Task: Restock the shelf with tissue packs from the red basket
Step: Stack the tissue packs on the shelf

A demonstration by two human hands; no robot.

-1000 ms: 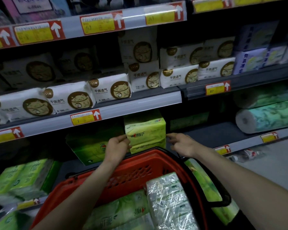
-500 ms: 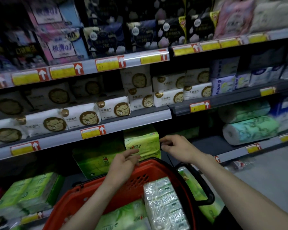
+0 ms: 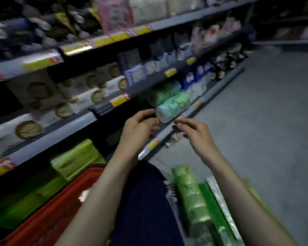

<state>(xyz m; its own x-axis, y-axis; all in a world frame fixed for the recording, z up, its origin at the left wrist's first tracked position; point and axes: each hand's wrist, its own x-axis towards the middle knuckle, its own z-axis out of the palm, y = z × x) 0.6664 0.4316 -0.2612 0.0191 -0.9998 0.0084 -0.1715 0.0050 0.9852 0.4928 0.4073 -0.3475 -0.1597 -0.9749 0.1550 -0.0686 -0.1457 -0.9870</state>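
Both sets of fingers were loosely curled and gripped nothing. The left hand (image 3: pixel 139 126) and right hand (image 3: pixel 196 133) were raised close together, fingertips near but apart (heavy blur hid finer detail). Behind them a pale green roll (image 3: pixel 174 105) lay on the shelf (image 3: pixel 69 129). A green tissue pack (image 3: pixel 75 157) sat on a lower level just beyond the red basket (image 3: pixel 60 206) at lower left, and more wrapped packs (image 3: pixel 190 192) lay at lower right.

I'm getting a dim, heavily motion-smeared feed. Yellow price labels (image 3: pixel 75 48) are glaring, and the shelf (image 3: pixel 60 134) is bowing toward the edges.
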